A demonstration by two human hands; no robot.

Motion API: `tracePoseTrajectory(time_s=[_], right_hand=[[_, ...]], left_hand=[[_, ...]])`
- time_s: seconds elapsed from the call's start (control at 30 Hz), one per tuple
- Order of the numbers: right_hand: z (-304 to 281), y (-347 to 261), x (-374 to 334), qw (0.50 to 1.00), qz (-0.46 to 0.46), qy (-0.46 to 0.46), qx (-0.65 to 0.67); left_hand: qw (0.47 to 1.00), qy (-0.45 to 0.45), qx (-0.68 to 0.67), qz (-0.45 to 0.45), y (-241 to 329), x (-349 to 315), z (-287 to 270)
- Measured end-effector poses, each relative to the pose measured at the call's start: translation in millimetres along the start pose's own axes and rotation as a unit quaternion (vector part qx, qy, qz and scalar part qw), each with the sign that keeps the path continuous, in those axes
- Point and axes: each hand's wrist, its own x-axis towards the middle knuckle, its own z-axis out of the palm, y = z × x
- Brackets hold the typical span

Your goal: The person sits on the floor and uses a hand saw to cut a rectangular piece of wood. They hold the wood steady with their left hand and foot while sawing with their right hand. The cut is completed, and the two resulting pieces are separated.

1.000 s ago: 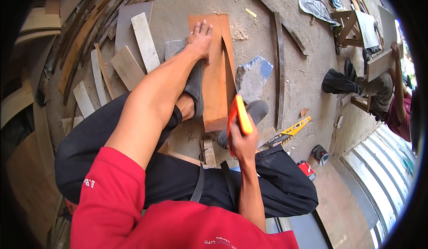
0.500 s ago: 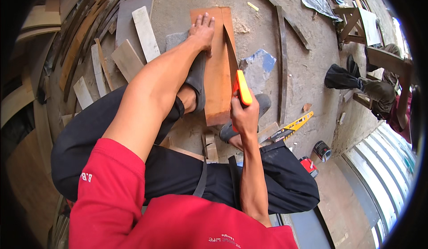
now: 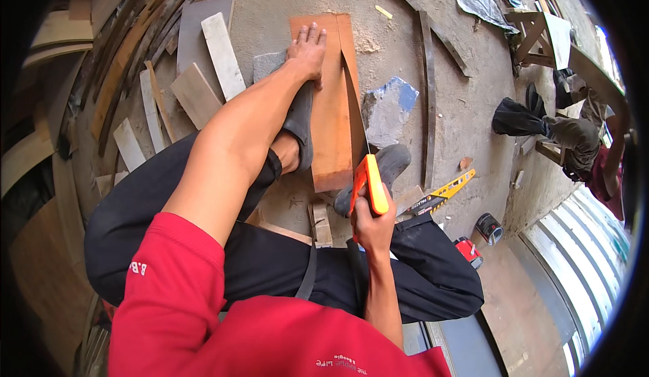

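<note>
A reddish-brown wooden board lies lengthwise in front of me, with a long cut running down from near its far end. My left hand rests flat on the board's far left part, fingers stretched out and slightly apart. My right hand is wrapped round the orange handle of a handsaw. The saw's thin blade reaches forward along the board's right side into the cut, seen nearly edge-on. My left foot in a dark clog presses on the board's left edge; the other clog is right of its near end.
Loose wood offcuts lie on the left beside long curved strips. Sawdust and a grey-blue flat scrap are right of the board. A yellow-and-black saw sleeve, an open can and another person are farther right.
My right hand has pulled the handsaw back toward me, so its handle sits nearer my lap and more blade shows beyond the board. My left hand stays in place on the board.
</note>
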Motion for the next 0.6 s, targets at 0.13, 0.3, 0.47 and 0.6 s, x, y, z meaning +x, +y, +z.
tracePoseTrajectory(time_s=[0.13,0.3,0.47,0.6], right_hand=[[15.9,11.7,70.4,0.985,-0.123,0.04,-0.113],[7.2,1.4,34.3,0.997,-0.058,0.017,-0.048],[14.4,-0.6,51.2,0.995,-0.073,0.044,-0.048],[19.2,-6.8,71.7,0.997,-0.042,0.023,-0.065]], left_hand=[[0.999,-0.029,0.008,-0.02,10.1,-3.9,3.7],[1.0,-0.014,0.001,-0.009,-0.4,-1.5,0.9],[0.999,-0.017,0.027,-0.027,8.5,6.6,-1.3],[1.0,-0.006,0.02,-0.013,2.2,2.8,-0.3]])
